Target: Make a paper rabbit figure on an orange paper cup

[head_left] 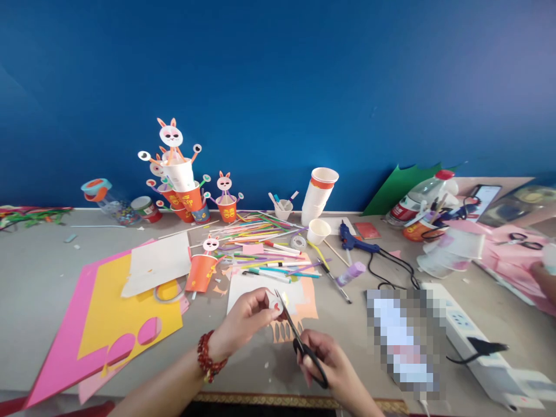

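Note:
My left hand (pixel 245 319), with a red bead bracelet on the wrist, pinches a small white paper cut-out (pixel 275 301) above the table's front edge. My right hand (pixel 328 362) grips black-handled scissors (pixel 299 341), whose blades reach up to the cut-out. Just behind my hands lie a white sheet (pixel 243 286) and an orange paper (pixel 304 304) with shapes cut out of it.
Yellow and pink card sheets (pixel 108 315) lie at left. Rabbit paper-cup figures (pixel 182 185), a stack of cups (pixel 317 194), several straws and pens (pixel 264 243), a blue glue gun (pixel 354 242), a glue stick (pixel 351 273) and a power strip (pixel 482 341) crowd the table. Another person's hand (pixel 545 278) shows at far right.

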`<action>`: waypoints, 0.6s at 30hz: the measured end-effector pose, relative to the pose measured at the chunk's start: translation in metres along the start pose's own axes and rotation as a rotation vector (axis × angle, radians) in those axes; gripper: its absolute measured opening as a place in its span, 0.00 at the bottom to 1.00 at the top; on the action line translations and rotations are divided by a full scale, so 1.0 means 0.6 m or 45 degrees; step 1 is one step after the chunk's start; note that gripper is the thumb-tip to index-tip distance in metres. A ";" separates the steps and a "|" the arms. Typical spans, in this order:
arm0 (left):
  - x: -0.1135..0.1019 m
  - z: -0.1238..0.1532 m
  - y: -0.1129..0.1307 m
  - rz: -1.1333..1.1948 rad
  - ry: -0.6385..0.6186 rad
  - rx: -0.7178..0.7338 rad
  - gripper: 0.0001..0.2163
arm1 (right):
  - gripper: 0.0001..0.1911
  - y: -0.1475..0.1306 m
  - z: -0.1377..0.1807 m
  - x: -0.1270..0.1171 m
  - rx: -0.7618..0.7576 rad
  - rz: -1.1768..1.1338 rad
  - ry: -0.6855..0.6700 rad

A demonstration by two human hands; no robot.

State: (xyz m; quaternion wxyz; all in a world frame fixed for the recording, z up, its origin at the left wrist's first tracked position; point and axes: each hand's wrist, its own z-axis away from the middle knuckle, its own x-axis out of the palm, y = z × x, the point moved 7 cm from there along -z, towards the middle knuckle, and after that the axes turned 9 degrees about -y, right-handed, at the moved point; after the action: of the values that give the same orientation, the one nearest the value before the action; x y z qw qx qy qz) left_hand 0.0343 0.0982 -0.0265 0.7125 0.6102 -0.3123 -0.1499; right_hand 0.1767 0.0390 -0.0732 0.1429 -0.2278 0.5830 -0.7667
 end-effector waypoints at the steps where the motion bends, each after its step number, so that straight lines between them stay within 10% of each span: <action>1: 0.000 0.000 0.001 -0.006 0.001 -0.001 0.09 | 0.29 0.000 0.000 0.000 0.008 -0.003 0.003; 18: -0.004 0.004 0.012 -0.034 0.089 -0.074 0.16 | 0.30 0.004 0.000 0.004 0.027 0.013 -0.003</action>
State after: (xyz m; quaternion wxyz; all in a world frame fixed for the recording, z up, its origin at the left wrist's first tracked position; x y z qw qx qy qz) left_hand 0.0299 0.0994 -0.0201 0.7383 0.5983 -0.2746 -0.1469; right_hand 0.1747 0.0370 -0.0751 0.1500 -0.2243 0.5759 -0.7717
